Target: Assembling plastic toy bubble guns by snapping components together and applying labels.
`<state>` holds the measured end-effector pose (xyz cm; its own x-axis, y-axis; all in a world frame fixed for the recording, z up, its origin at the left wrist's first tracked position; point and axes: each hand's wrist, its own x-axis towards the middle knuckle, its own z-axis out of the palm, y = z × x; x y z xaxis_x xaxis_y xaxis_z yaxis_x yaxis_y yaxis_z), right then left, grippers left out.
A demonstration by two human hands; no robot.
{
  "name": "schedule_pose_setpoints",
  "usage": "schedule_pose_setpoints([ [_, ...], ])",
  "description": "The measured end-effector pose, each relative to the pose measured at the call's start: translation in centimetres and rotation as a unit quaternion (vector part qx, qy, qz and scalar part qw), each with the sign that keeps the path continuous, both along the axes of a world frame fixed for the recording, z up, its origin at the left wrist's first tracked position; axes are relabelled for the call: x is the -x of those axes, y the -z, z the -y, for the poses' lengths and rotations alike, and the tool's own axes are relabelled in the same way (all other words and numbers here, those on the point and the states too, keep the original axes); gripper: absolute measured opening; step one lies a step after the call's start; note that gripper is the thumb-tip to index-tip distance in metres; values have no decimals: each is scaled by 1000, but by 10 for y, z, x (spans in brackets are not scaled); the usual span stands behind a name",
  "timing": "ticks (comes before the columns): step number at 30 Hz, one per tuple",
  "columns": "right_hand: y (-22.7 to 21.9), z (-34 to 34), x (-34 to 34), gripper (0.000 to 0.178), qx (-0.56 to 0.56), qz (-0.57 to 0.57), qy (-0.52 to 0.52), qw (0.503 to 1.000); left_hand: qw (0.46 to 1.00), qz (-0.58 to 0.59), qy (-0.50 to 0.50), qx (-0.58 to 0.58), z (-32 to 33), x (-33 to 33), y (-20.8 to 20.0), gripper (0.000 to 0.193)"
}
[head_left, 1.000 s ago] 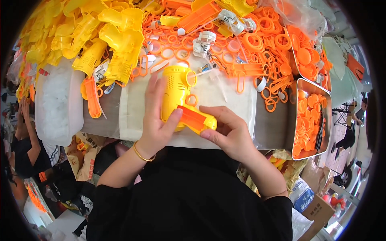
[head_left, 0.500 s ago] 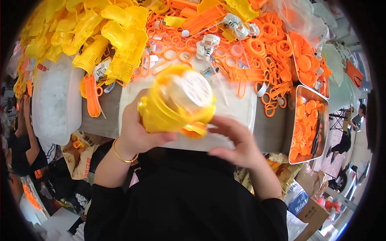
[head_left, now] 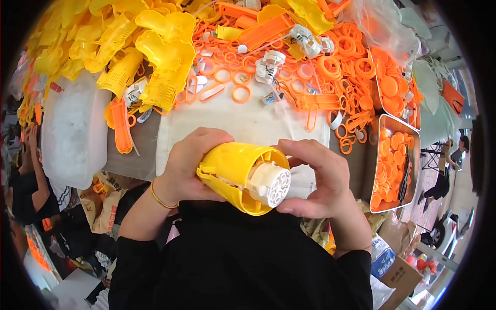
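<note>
A yellow plastic housing (head_left: 225, 163) made of two shell halves lies on its side in front of my chest, its wide end facing right. A gap runs between the halves. Out of the wide end sticks a white cylindrical core (head_left: 279, 187) with several round holes in its face. My left hand (head_left: 194, 165) is wrapped round the narrower left end. At the wide end, my right hand (head_left: 323, 175) has its fingers on the upper rim and its thumb by the lower rim, next to the core. The palm-side fingers of both hands are partly hidden.
A pale mat (head_left: 206, 116) covers the table before me. Yellow shells (head_left: 165, 67) are heaped at the far left, orange rings and parts (head_left: 343, 67) at the far right. A white tub (head_left: 75, 134) stands left; a metal tray (head_left: 373, 199) of orange discs stands right.
The yellow housing has come down nearer my body and turned from upright to lying sideways, white core now facing right. My right hand has closed on its rim.
</note>
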<state>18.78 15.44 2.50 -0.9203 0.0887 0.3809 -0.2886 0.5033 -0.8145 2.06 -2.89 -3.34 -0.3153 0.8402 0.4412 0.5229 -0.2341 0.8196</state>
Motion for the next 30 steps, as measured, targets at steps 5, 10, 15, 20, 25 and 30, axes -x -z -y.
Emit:
schedule_pose_setpoints([
  [5, -6, -2, 3, 62, -80, -32, 20, 996, 999, -49, -9, 6, 2, 6, -2, 76],
  [10, -12, 0, 0, 49, -67, -15, 12, 998, 995, -102, -1, 14, 2, 6, -14, 80],
  [15, -6, 5, -2, 43, -68, -40, 31, 996, 990, -143, 2, -7, 3, 5, -13, 78],
  [20, -7, 4, -3, 42, -101, -59, 21, 993, 988, -122, 64, 69, 0, 5, -29, 80],
  [25, -4, 7, -7, 41, -29, -35, 22, 999, 989, -58, 103, 91, -4, -1, -33, 80],
  [30, 11, 12, -14, 42, 34, -52, 27, 998, 991, -46, 104, 73, -2, -3, -28, 81],
])
